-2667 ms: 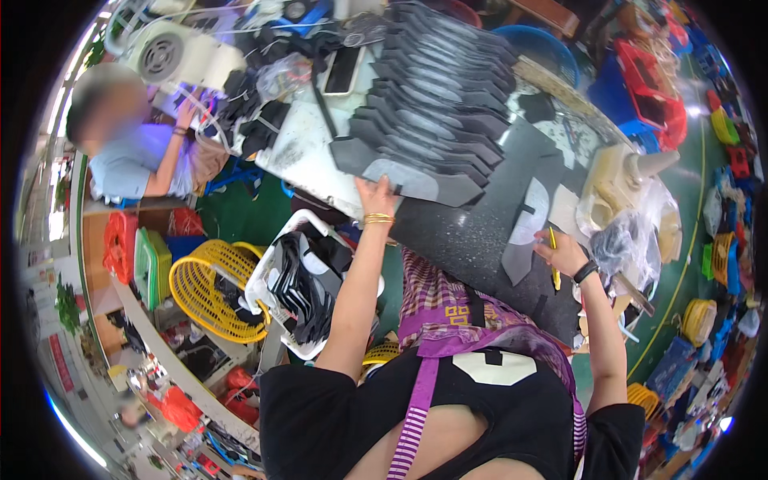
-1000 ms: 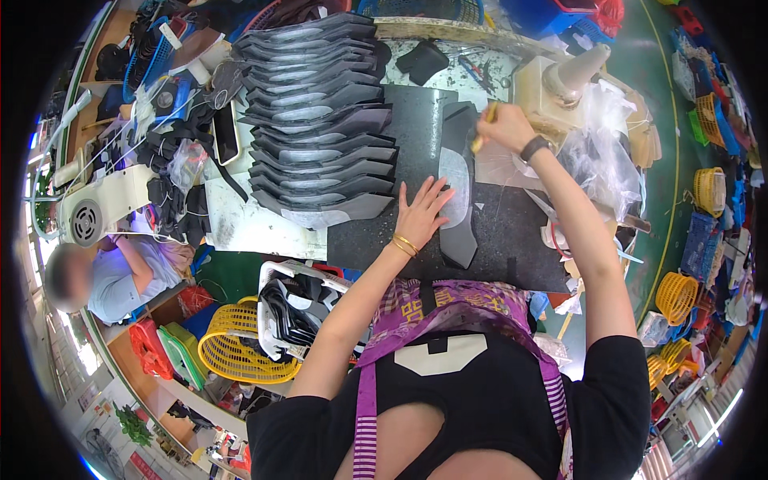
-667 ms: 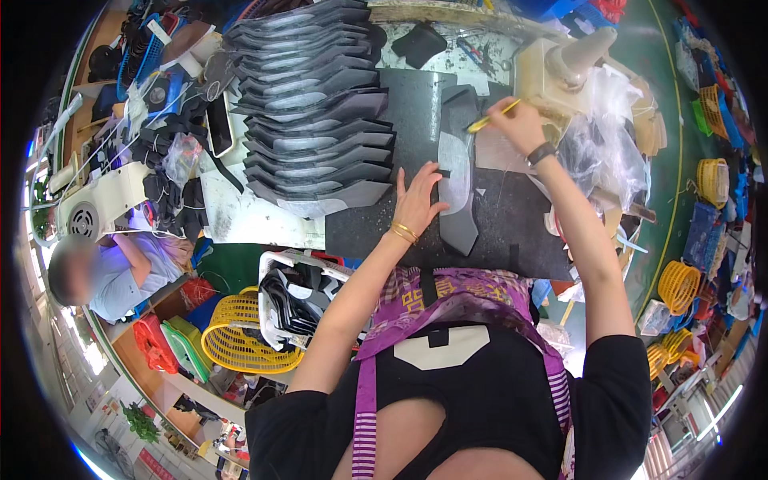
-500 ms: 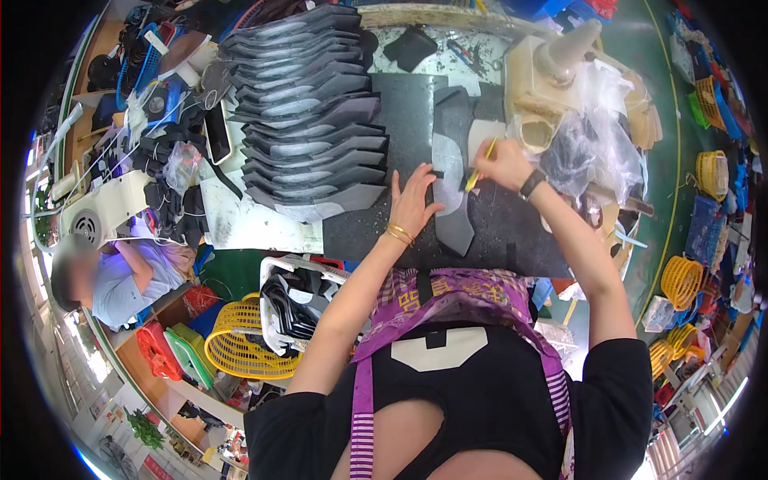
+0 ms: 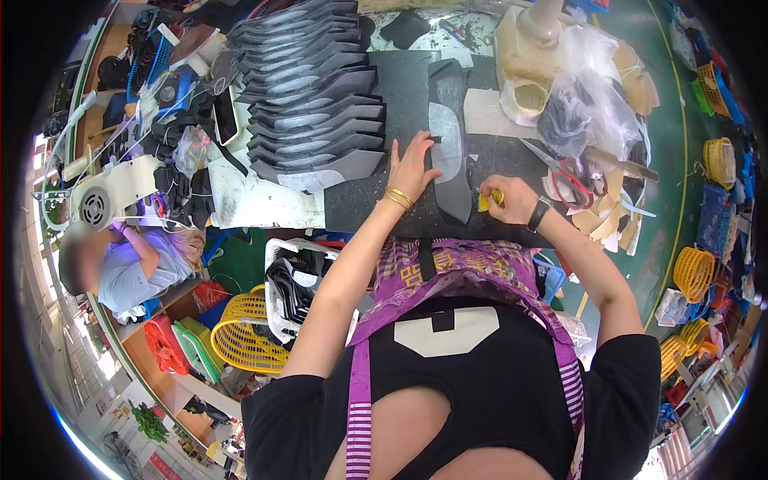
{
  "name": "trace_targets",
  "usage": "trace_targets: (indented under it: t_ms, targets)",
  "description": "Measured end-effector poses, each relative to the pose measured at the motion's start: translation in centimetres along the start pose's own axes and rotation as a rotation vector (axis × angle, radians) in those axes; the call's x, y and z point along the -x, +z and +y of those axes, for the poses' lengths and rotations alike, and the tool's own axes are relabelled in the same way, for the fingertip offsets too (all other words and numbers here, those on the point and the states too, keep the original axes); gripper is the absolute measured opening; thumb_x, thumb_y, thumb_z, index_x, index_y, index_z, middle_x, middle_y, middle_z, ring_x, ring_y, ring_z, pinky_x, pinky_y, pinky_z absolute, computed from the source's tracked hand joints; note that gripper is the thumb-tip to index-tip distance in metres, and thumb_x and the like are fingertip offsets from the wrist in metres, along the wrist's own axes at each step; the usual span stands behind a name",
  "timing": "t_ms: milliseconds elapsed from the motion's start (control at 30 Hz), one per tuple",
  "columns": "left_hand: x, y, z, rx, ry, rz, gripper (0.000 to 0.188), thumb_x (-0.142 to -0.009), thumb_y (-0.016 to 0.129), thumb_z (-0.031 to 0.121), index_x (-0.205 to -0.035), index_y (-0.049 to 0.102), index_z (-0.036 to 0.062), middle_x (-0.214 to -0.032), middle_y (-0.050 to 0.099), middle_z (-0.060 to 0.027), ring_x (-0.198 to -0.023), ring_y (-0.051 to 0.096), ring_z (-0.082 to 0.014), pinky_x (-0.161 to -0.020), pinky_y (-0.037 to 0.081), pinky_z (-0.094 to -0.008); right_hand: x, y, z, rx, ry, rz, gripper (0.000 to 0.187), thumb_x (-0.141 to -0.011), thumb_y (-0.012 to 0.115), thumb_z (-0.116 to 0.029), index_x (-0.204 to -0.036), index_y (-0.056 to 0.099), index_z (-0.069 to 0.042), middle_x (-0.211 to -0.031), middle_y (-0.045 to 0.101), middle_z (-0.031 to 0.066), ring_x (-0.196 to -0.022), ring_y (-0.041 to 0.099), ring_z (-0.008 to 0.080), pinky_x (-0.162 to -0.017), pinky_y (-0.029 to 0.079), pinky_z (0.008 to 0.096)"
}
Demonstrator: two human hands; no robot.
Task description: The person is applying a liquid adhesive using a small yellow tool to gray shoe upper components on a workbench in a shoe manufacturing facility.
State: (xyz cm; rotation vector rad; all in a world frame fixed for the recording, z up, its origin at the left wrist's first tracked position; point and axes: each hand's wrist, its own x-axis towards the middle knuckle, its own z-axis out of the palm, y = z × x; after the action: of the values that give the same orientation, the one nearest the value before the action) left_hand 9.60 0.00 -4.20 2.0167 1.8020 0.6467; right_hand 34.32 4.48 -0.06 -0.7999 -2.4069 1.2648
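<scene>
Head view: dark curved piece (image 5: pixel 452 152) lies on the black mat (image 5: pixel 400 88), at three o'clock of the flat, open left hand (image 5: pixel 412 164) pressing it. Right hand (image 5: pixel 506 198), at four o'clock, grips a yellow marker (image 5: pixel 488 200). White basket (image 5: pixel 298 276) holds black pieces.

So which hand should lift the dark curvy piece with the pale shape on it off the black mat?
Probably the left hand: it lies flat, open and empty, against the dark curved cut piece under the pale template. The right hand is closed around a small yellow marker near the mat's front edge.
</scene>
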Motion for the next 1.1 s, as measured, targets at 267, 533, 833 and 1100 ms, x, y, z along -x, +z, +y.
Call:
trace_targets:
  t_ms: [267,533,833,1100]
  targets:
    - [-7.7,0.7,-3.4,0.720,-0.612,0.227,0.041,-0.079,0.063,0.019,-0.114,0.052,-0.0003,-0.110,0.059,-0.0122,-0.098,0.058,-0.0191,-0.084,0.045,-0.0314,-5.7,-0.1,-5.2,-0.242,0.248,0.341,0.017,-0.070,0.067,-0.016,-0.071,0.057,-0.003,-0.064,0.059,0.0103,-0.055,0.060,0.0215,-0.052,0.047,0.0299]
    - [-10.0,0.9,-2.4,0.308,-0.571,0.033,0.045,-0.059,0.076,0.014,-0.098,0.060,0.0014,-0.084,0.066,-0.0103,-0.080,0.064,-0.0226,-0.075,0.049,-0.0311,-0.7,3.8,-2.3,0.010,0.237,0.143,0.024,-0.071,0.067,-0.027,-0.070,0.058,-0.005,-0.061,0.059,0.0114,-0.054,0.060,0.0245,-0.053,0.049,0.0329]
    - [-9.9,1.6,-3.1,0.391,-0.573,0.048,0.027,-0.066,0.068,0.009,-0.092,0.063,0.0012,-0.079,0.067,-0.0112,-0.074,0.064,-0.0200,-0.069,0.050,-0.0305,-12.8,-1.7,-1.1,0.150,0.338,0.478,0.044,-0.080,0.060,-0.044,-0.070,0.062,-0.001,-0.061,0.060,0.0162,-0.057,0.061,0.0287,-0.052,0.046,0.0369]
    - [-7.8,1.1,-2.2,0.563,-0.403,-0.029,0.035,-0.069,0.068,0.014,-0.095,0.056,-0.0058,-0.074,0.061,-0.0118,-0.069,0.060,-0.0241,-0.065,0.048,-0.0331,-6.7,-4.5,-1.9,0.031,0.317,0.651,0.012,-0.076,0.067,-0.013,-0.080,0.062,-0.003,-0.070,0.060,0.0086,-0.061,0.056,0.0155,-0.058,0.045,0.0265]
